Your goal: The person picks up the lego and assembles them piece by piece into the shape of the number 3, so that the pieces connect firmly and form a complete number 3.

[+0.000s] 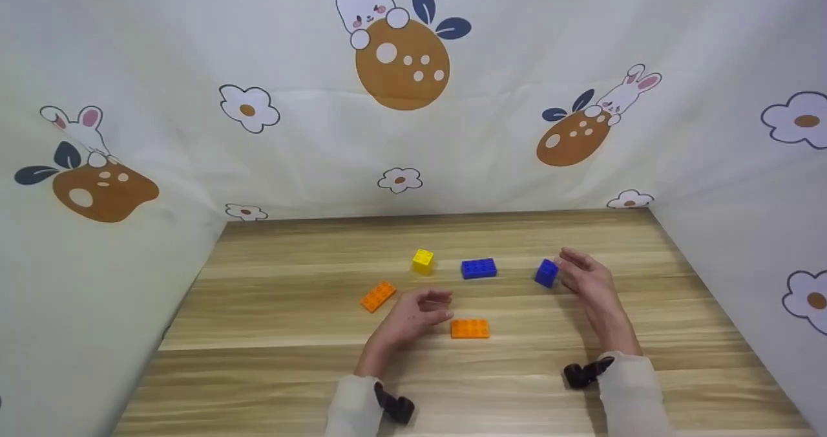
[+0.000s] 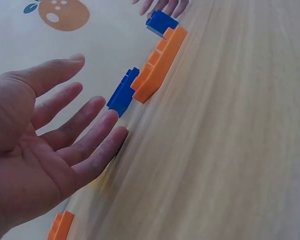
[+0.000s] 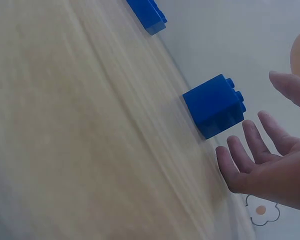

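Wooden tabletop with five toy building bricks and two empty hands.

Left hand, fingers loosely spread and holding nothing, hovers just beside the near orange flat brick; right hand, fingers likewise relaxed and apart, lies just beside the small blue cube brick, apparently not touching it, though the head view leaves the gap uncertain. Behind them stand a blue flat brick and a yellow cube brick; a second orange flat brick lies to the left. Rabbit-print cloth walls the table.
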`<move>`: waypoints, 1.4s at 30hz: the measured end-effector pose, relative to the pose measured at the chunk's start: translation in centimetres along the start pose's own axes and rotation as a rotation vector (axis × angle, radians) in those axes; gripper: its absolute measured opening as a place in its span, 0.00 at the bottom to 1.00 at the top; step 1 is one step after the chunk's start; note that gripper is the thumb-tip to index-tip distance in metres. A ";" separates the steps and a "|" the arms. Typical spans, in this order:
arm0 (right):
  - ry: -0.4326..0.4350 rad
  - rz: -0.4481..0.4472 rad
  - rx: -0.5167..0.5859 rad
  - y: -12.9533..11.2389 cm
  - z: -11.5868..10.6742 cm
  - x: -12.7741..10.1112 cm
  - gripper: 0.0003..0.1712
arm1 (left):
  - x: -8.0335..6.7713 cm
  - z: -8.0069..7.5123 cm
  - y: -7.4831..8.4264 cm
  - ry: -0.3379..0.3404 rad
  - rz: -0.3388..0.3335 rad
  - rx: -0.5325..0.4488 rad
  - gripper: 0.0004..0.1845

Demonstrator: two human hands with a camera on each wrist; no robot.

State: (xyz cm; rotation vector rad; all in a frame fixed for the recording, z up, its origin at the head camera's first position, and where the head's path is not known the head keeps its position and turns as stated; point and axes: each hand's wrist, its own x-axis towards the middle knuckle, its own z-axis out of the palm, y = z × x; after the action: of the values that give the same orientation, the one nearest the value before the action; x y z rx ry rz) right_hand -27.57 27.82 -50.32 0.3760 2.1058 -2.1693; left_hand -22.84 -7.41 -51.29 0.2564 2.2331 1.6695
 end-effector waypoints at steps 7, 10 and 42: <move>-0.030 0.013 0.017 0.5 -0.1 0.3 0.41 | 0.2 0.7 0.0 -0.037 -0.035 -0.046 0.22; -0.038 0.018 -0.025 0.5 0.1 0.3 0.42 | 0.2 1.0 -0.1 -0.048 -0.036 -0.048 0.21; -0.022 0.054 -0.101 -0.3 1.0 -0.5 0.38 | -0.1 2.7 0.2 0.005 0.015 0.227 0.16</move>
State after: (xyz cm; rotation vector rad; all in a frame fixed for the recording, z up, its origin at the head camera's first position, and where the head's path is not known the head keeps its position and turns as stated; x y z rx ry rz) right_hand -27.23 26.74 -49.86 0.3935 2.1563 -2.0195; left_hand -21.76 -4.96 -51.77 0.3255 2.4303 1.4242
